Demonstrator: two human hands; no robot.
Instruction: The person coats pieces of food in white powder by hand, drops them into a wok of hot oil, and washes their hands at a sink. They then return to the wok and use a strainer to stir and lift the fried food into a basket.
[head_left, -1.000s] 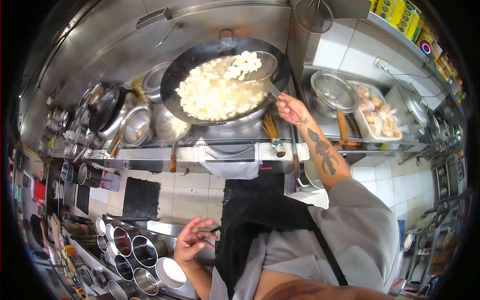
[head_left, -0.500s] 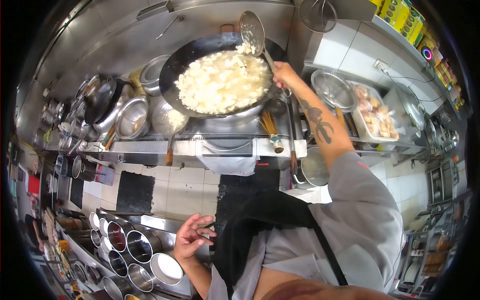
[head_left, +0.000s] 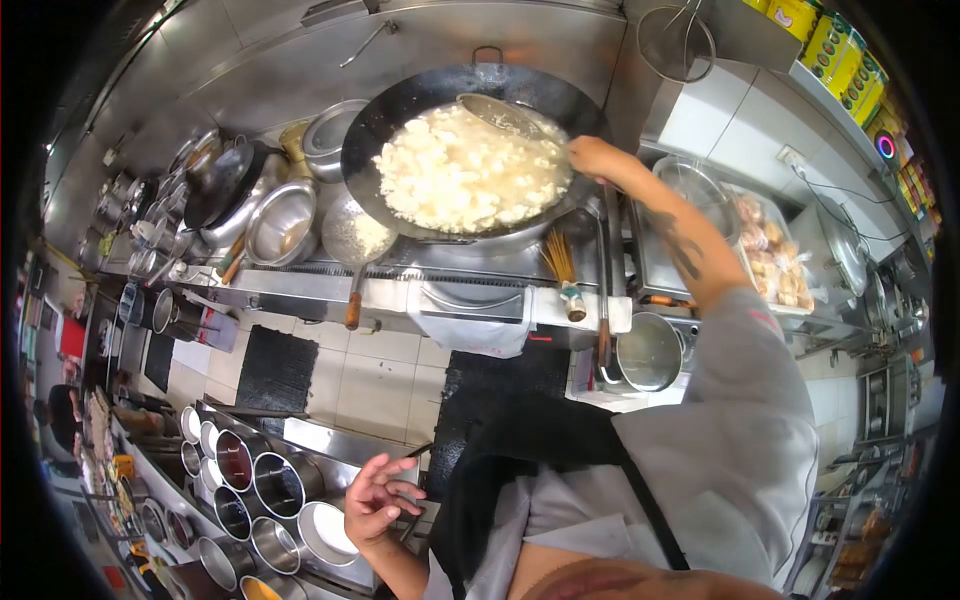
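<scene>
A large black wok holds many pale, whitish chunks in cloudy liquid. My right hand is closed on the handle of a skimmer, at the wok's right rim. The round perforated head of the skimmer dips into the liquid at the far side, its lower part hidden. My left hand is in front of my apron, fingers loosely bent and apart, holding nothing. Near it stand several metal pots, among them one with white contents.
Left of the wok are a perforated ladle with pale bits and a steel bowl. A bamboo brush lies on the stove's front edge. At right sit a wire strainer and a tray of bagged food.
My right hand has lowered the skimmer from above the wok's far right edge into the liquid. The view has shifted slightly; my left hand stays open at about the same place.
</scene>
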